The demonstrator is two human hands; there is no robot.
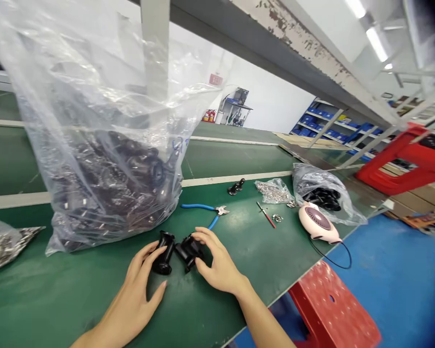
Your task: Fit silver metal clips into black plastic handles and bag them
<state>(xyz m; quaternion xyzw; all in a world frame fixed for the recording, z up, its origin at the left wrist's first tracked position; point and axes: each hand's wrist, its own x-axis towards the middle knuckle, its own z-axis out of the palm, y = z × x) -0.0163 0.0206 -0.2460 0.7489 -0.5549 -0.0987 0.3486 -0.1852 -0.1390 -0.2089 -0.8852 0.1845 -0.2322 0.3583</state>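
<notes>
At lower centre, left hand [136, 285] half-open, touching black spool [164, 263]; right hand [219, 266] curled, gripping black fitting [187, 250].
Loose left touch could let spool roll.

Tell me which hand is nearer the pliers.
Right. The right hand is just short of the pliers; the left hand is farther back, to their left.

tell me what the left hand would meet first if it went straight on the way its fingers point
The left hand would most likely meet the black spool-shaped part first: its fingertips seem to lie against it, though depth leaves actual contact uncertain.
</notes>
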